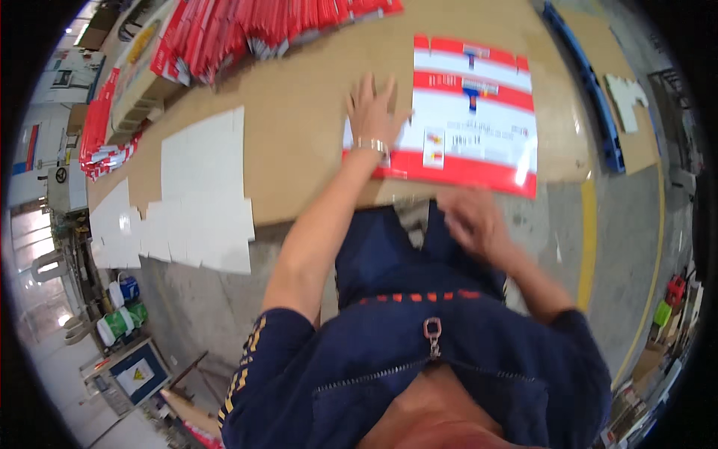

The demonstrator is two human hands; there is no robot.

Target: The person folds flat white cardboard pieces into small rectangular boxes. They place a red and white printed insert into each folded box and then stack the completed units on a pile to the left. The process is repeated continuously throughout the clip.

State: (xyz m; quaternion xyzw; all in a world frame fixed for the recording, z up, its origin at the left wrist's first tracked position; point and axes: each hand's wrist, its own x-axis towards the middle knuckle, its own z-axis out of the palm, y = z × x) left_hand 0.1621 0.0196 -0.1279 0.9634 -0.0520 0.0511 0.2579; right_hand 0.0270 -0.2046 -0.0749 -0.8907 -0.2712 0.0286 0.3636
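A flat red and white printed cardboard box blank (pixel 486 131) lies on the brown cardboard-covered table (pixel 299 97) in front of me. My left hand (pixel 372 116) rests with fingers spread at its left side, partly covering a white and red flap. Nothing is gripped in that hand. Just off the blank's near edge is my right hand (pixel 475 221), with its fingers curled and smeared by motion. Whether it touches the edge or holds anything cannot be made out.
White cut cardboard sheets (pixel 202 172) lie at the table's left, overhanging its near edge. Red packaging stacks (pixel 224 34) stand at the far left, with more red folded pieces (pixel 108 135) beside a container. A blue bar (pixel 587 82) runs along the right, near yellow floor lines (pixel 588 239).
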